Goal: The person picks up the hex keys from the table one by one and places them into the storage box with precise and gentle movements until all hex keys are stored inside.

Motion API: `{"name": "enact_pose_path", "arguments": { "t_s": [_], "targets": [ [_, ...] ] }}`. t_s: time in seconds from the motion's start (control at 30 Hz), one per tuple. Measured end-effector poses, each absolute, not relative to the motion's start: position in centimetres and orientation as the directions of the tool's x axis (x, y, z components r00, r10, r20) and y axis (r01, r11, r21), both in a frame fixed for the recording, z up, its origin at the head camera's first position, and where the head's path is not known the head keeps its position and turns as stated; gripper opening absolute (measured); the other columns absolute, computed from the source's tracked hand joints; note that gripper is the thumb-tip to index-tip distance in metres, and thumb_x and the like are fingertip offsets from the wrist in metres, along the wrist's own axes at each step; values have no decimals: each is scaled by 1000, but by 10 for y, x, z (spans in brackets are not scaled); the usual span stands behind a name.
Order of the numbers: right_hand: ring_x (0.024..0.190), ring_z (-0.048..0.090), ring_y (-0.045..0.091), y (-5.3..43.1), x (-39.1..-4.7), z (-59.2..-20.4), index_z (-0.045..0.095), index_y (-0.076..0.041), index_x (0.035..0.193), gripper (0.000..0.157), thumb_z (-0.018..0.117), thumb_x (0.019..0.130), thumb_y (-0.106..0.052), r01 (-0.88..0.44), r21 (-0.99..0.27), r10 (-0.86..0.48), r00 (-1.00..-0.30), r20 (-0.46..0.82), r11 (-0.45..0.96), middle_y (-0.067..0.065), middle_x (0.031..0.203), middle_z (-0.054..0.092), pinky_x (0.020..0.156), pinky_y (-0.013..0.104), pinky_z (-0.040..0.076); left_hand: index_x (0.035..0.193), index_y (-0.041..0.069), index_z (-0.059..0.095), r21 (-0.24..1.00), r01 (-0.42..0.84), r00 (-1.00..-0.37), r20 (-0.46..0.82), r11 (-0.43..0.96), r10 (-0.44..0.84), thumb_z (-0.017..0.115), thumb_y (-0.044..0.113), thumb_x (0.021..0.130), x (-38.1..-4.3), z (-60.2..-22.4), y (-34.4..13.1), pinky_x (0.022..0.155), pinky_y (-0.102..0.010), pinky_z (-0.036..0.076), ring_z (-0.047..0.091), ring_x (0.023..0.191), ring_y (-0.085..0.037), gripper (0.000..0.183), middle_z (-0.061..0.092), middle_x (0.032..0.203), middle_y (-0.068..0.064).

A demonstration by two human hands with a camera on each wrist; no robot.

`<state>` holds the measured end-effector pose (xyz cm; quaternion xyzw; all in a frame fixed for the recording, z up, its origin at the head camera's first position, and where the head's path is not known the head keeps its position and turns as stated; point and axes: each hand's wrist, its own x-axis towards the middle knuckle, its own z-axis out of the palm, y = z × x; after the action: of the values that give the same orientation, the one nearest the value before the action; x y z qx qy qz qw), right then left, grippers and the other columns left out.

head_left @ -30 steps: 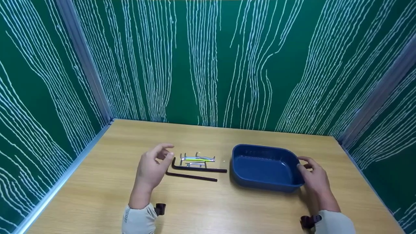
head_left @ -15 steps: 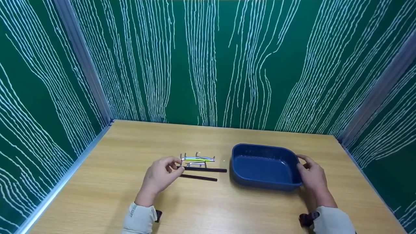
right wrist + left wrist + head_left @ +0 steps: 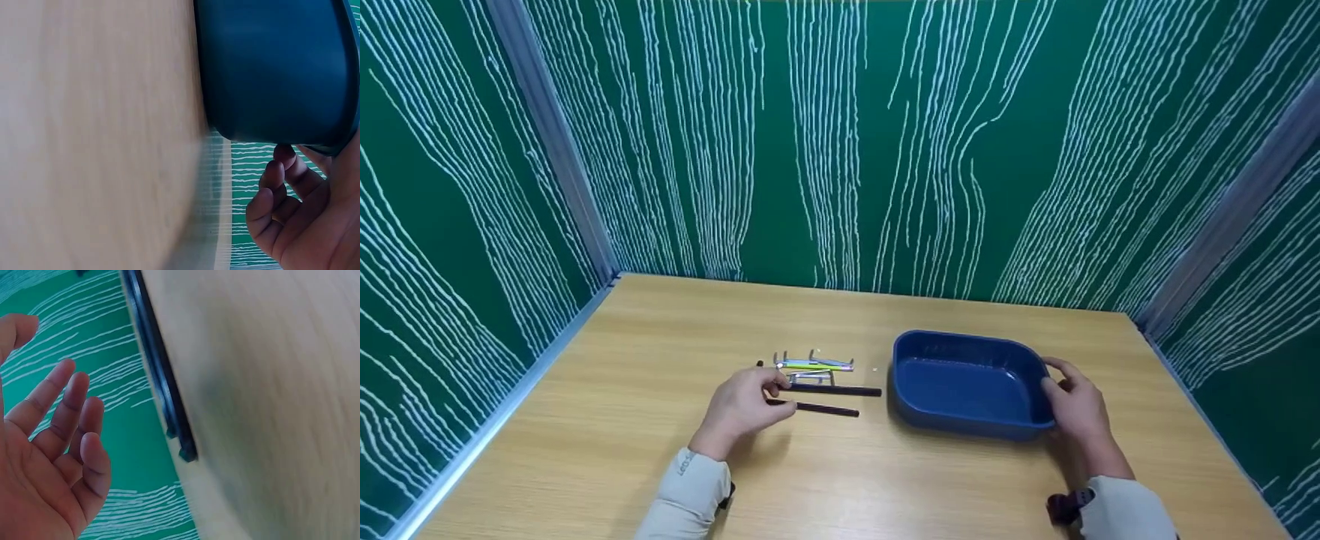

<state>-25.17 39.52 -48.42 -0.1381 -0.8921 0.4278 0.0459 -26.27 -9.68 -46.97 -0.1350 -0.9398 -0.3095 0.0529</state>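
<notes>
My left hand is over the bent ends of two long black hex keys, partly hiding them. Its fingers are relaxed, with thumb and index finger apart; in the left wrist view the fingers curve loosely beside the hex keys, which lie on the tabletop. Just behind the black pair lies a group of small silver hex keys, one with a bright green stripe. My right hand grips the right end of a dark blue plastic bin, thumb at the rim and fingers outside. Inside, the bin holds nothing.
All of it stands on a light wooden table. Green walls with wavy white lines enclose the back and sides. A tiny pale speck lies between the small hex keys and the bin.
My left hand has come down and to the right, from beside the hex keys to over their bent ends. My right hand stays at the bin, which keeps its place.
</notes>
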Motion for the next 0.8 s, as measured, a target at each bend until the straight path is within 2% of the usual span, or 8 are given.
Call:
{"name": "enact_pose_path", "arguments": {
  "t_s": [0.1, 0.23, 0.47, 0.8],
  "targets": [
    [116, 33, 37, 395, -250, -484, 27, -27, 136, 50, 29, 90, -47, 209, -800, 284, -958, -51, 562, 20, 136, 29, 86, 53, 39, 88, 26, 63, 557, 306, -952, 166, 772, 258, 67, 45, 66, -267, -473, -94, 63, -26, 39, 49, 71, -9, 30, 57, 82, 8],
    [123, 26, 40, 395, -250, -484, 27, -28, 136, 49, 30, 91, -46, 210, -820, 279, -958, -64, 532, 18, 142, 21, 89, 57, 33, 89, 24, 63, 561, 316, -947, 142, 765, 287, 66, 44, 66, -270, -476, -92, 64, -27, 40, 50, 73, -10, 31, 59, 84, 6],
    [122, 28, 40, 393, -251, -483, 26, -31, 136, 47, 28, 91, -45, 215, -826, 278, -958, -74, 521, 19, 140, 22, 89, 58, 33, 90, 25, 64, 575, 304, -947, 96, 760, 306, 68, 39, 65, -275, -482, -93, 69, -28, 41, 51, 80, -12, 29, 57, 87, 7],
    [123, 27, 40, 396, -250, -483, 25, -31, 136, 47, 28, 91, -44, 220, -830, 267, -959, -90, 513, 18, 142, 21, 90, 58, 32, 88, 21, 66, 555, 354, -927, 102, 752, 361, 67, 31, 67, -278, -485, -92, 71, -29, 41, 51, 77, -10, 23, 57, 84, 8]
  ]
}}
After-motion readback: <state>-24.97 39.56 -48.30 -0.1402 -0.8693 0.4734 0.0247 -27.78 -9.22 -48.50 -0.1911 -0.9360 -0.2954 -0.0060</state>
